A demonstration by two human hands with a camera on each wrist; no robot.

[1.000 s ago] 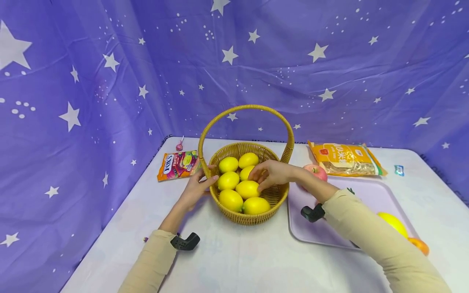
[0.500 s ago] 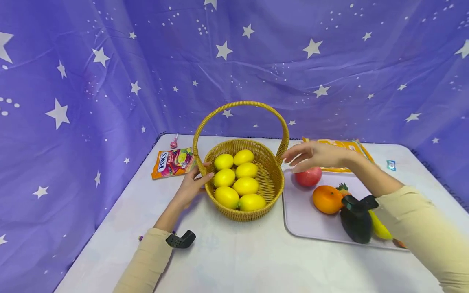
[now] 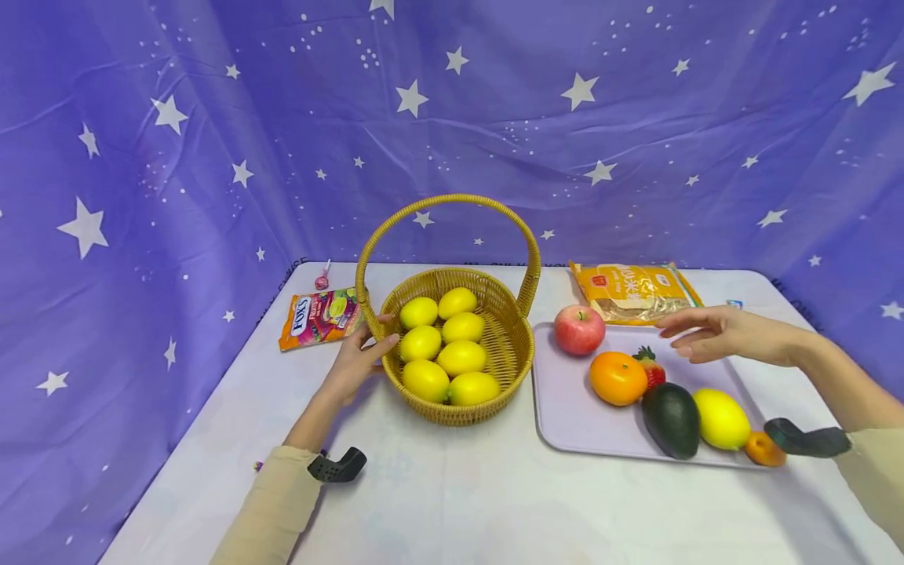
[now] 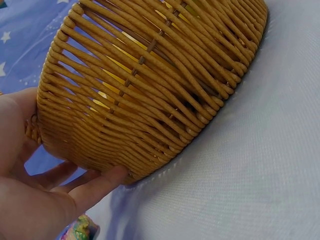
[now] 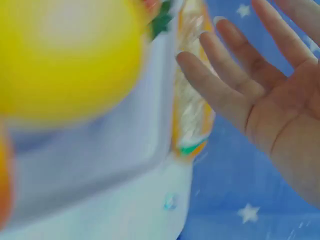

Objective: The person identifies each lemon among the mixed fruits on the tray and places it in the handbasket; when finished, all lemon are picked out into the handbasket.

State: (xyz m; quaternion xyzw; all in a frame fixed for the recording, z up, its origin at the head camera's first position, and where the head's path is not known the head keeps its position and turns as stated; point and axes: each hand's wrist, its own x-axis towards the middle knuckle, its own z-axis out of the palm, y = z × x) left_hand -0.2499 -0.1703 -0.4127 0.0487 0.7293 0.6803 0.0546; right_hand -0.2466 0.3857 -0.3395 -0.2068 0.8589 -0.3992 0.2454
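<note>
A wicker basket (image 3: pixel 462 416) with a tall arched handle holds several yellow lemons (image 3: pixel 462 358) on its left side; bare weave shows on the right. My left hand (image 3: pixel 355 365) holds the basket's left side by the foot of the handle. In the left wrist view, fingers (image 4: pixel 102 187) press against the woven outer wall, with the thumb up at the rim. Over the back right of a lilac tray (image 3: pixel 572 428), my right hand (image 3: pixel 734 336) hovers with relaxed fingers, holding nothing. On the tray lie a lemon (image 3: pixel 722 420), an avocado (image 3: pixel 671 421), an orange (image 3: pixel 617 378) and a strawberry (image 3: pixel 654 372).
An apple (image 3: pixel 579 329) sits at the tray's back left corner, a small orange fruit (image 3: pixel 765 449) at its front right. Behind stands an orange-and-clear food bag (image 3: pixel 636 294). A Fox's candy bag (image 3: pixel 321 318) and a lollipop (image 3: pixel 322 278) lie left of the basket.
My right hand has left the lemons inside the basket and moved right, over the tray. The left hand keeps its hold on the basket. The head view has shifted slightly right.
</note>
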